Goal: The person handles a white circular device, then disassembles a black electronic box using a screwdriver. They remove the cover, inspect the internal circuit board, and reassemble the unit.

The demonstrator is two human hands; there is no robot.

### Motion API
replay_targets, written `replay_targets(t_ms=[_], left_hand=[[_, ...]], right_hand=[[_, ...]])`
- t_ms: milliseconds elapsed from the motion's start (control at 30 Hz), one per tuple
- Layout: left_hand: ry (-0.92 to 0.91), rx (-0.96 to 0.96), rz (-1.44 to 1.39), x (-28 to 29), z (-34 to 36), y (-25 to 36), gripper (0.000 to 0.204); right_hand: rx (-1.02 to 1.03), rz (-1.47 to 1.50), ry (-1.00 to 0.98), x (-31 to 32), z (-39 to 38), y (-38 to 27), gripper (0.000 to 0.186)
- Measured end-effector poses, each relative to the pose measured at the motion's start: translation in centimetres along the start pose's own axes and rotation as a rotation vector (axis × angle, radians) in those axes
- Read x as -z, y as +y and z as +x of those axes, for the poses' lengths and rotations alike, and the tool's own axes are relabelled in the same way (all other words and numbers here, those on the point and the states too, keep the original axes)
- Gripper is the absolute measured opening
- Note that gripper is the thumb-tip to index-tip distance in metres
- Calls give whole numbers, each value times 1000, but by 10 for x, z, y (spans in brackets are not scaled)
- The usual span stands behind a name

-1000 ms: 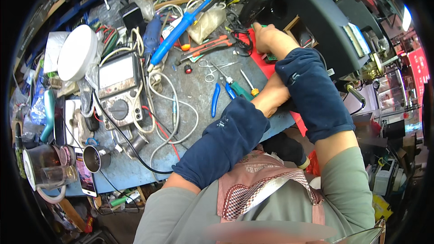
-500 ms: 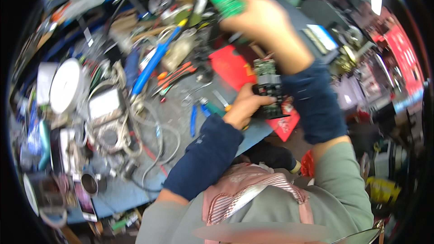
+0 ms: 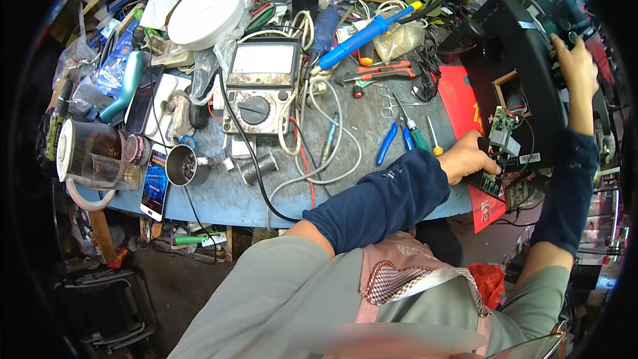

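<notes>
My left hand (image 3: pixel 466 158) grips the lower edge of a green circuit board (image 3: pixel 504 123) fitted with a silvery heat sink (image 3: pixel 505 143) and loose wires. The board stands out beside a black box-shaped casing (image 3: pixel 502 40) with a rectangular wood-edged opening. At the far right my right hand (image 3: pixel 577 70) reaches past the casing, thumb and fingers apart among dark objects; nothing plainly shows in its grasp. A red paper sheet (image 3: pixel 458 96) lies partly under the casing. Left of it are a green-handled screwdriver (image 3: pixel 417 134), blue-handled pliers (image 3: pixel 387 144) and scissors (image 3: pixel 387 103).
An analog multimeter (image 3: pixel 256 96) stands mid-bench among looping cables. A blue soldering iron (image 3: pixel 362 38) leans behind it. To the left are a glass jug (image 3: pixel 93 153), a metal cup (image 3: pixel 183 165), a phone (image 3: pixel 155 183) and a white round tub (image 3: pixel 207 14).
The view has turned, and the bench now shows further right. My right hand, earlier blurred at a green object, is now at the far right without it. My left hand still holds the board.
</notes>
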State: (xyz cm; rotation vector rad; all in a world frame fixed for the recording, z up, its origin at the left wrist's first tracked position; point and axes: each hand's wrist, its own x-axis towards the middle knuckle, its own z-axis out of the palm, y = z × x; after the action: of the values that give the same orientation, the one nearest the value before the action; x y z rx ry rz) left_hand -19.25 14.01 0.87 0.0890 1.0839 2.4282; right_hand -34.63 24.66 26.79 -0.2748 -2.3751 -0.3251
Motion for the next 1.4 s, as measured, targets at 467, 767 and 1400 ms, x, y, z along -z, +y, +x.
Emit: replay_targets(t_ms=[467,767,1400], left_hand=[[-197,-264,-238,10,0,-36,67],[-23,-107,-23,5,9,-1,63],[48,-212,170,16,23,0,72]], right_hand=[[923,1014,-389,115,-210,-35,43],[-474,1543,-151,-21,-300,117,18],[-443,2210,-733,-141,-322,87,43]])
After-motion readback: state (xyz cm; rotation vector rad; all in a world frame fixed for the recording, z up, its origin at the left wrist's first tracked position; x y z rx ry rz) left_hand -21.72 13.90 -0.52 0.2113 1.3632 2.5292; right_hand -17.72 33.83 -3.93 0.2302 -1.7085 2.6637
